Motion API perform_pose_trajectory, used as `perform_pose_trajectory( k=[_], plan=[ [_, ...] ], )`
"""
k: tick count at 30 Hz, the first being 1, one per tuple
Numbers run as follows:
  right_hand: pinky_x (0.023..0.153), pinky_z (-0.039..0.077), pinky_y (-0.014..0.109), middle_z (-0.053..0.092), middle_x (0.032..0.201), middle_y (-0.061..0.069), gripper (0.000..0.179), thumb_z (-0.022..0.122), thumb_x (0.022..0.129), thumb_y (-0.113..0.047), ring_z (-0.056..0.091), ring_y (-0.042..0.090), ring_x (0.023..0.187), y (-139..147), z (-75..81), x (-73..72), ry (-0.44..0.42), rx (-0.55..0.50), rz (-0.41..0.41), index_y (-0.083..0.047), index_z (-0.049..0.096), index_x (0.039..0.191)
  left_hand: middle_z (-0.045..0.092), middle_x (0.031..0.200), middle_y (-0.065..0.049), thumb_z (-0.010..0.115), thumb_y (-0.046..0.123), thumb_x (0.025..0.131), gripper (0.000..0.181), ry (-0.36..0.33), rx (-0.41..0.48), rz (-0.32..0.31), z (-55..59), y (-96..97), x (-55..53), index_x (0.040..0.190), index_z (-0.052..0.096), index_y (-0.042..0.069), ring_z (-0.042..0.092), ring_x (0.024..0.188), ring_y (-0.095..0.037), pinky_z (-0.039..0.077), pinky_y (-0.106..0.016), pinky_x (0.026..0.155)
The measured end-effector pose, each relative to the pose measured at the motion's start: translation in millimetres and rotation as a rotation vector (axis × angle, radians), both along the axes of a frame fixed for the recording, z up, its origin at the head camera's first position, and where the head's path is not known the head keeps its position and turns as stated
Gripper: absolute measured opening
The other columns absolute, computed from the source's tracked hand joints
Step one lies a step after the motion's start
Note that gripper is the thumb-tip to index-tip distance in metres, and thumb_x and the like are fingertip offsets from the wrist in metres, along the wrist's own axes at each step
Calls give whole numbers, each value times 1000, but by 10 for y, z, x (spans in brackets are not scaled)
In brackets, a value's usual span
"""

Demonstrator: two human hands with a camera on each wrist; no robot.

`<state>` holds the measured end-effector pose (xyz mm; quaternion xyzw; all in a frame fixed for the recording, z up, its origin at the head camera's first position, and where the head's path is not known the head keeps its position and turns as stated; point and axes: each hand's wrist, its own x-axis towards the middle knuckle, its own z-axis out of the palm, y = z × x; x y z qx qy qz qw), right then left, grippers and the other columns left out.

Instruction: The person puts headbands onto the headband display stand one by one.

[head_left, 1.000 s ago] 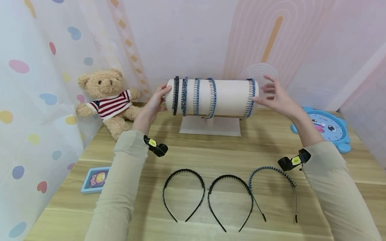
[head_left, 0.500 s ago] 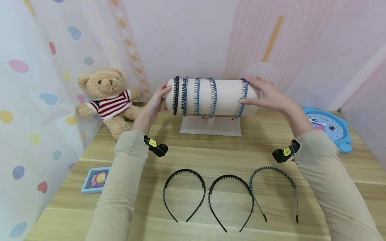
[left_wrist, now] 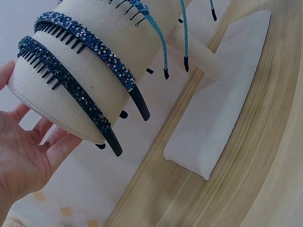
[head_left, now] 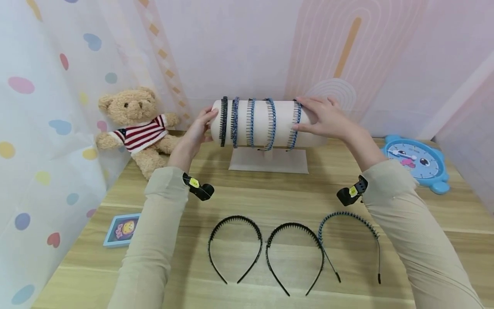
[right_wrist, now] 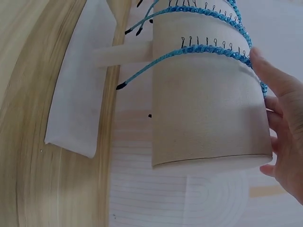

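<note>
A pale cylindrical headband stand [head_left: 283,111] carries several toothed headbands, dark ones at its left end and blue ones further right. My left hand [head_left: 196,131] grips the stand's left end, thumb in front and fingers behind, beside a black glittery headband [left_wrist: 66,82]. At the right part of the roll, my right hand [head_left: 329,122] holds the rightmost blue headband [head_left: 295,128] between thumb and fingers. In the right wrist view the thumb tip lies against this headband [right_wrist: 208,49], while the other fingers reach behind the roll, partly hidden.
Nearer on the wooden table lie two dark headbands [head_left: 261,245] [head_left: 267,257] and a blue-grey one [head_left: 320,231]. A teddy bear [head_left: 135,107] sits at left above a small blue picture frame [head_left: 112,244]. A blue toy clock [head_left: 432,167] lies at right.
My right hand has come in from the roll's right end and moved left, and the rightmost blue headband has slid left along with it. My left hand has stayed on the left end.
</note>
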<state>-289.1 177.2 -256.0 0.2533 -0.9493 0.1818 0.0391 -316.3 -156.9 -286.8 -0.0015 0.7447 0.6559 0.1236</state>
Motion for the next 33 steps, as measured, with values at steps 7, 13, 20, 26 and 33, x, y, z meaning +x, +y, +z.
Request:
perform_pose_trajectory(
  k=[7, 13, 20, 26, 33],
  plan=[
    [110, 6, 51, 31, 148, 13, 80, 60, 83, -50, 24, 36, 135, 13, -6, 4, -10, -28, -6, -11, 27, 144, 22, 148, -1, 42, 47, 92, 64, 7, 2, -6, 27, 13, -5, 146, 13, 29, 25, 131, -19, 25, -49, 107],
    [110, 6, 50, 31, 148, 13, 81, 60, 81, -52, 26, 37, 134, 21, -26, 6, -5, -36, -10, -13, 27, 144, 20, 149, 0, 42, 47, 92, 64, 1, 4, -1, 21, 13, -1, 146, 13, 29, 24, 132, -20, 25, -48, 107],
    [111, 6, 50, 30, 148, 12, 82, 60, 82, -52, 24, 38, 135, 15, -27, 13, -16, -33, -13, -14, 26, 145, 19, 149, -1, 42, 48, 92, 65, -2, -3, -9, 10, 11, 4, 146, 12, 30, 24, 132, -21, 25, -48, 107],
    [111, 6, 49, 30, 148, 12, 81, 60, 82, -51, 25, 38, 134, 18, -30, 17, -7, -32, -10, -13, 26, 145, 20, 149, -1, 42, 47, 92, 64, 0, 0, -7, 6, 19, 2, 146, 13, 30, 26, 130, -20, 26, -47, 107],
    [111, 6, 50, 29, 149, 9, 81, 60, 81, -52, 24, 35, 135, -61, -18, 8, -5, 0, -3, -14, 26, 145, 22, 148, 0, 43, 47, 91, 64, -2, 7, 9, -9, 10, -8, 146, 14, 31, 28, 125, -18, 26, -48, 106]
  ],
)
